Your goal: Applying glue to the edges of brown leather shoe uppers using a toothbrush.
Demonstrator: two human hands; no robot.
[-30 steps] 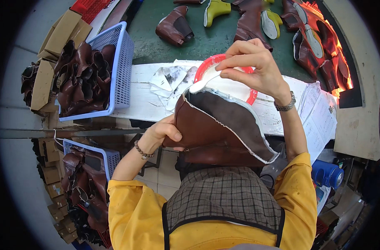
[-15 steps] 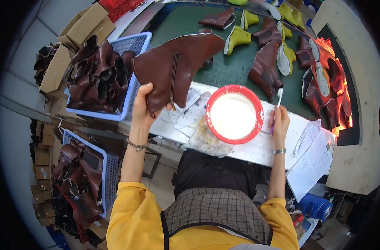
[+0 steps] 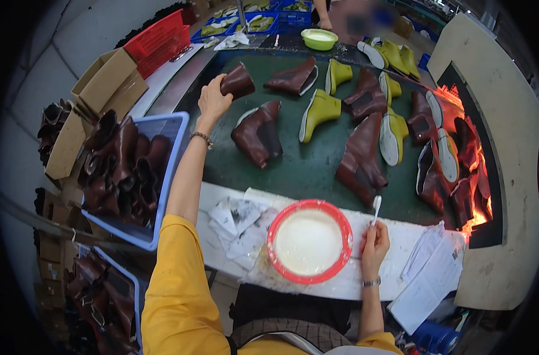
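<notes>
My left hand reaches out over the far left of the green belt. Its fingers close on the edge of a dark brown leather boot upper, seen partly end-on. Just nearer lies another brown upper with a dark elastic panel. A white-headed toothbrush stands up from my right hand, which grips its handle over the white ledge. To that hand's left sits a red-rimmed bowl of creamy white liquid. A further brown upper lies beyond the brush, its lower end near the ledge.
Yellow-green boots and brown uppers lie across the green belt, which runs right to a glowing orange opening. Blue baskets of uppers stand left. Papers lie right on the ledge. A person's hand shows at the far side.
My left hand has carried the boot upper from above the ledge forward onto the far left of the belt. My view has tilted up. The right hand still holds the toothbrush beside the bowl.
</notes>
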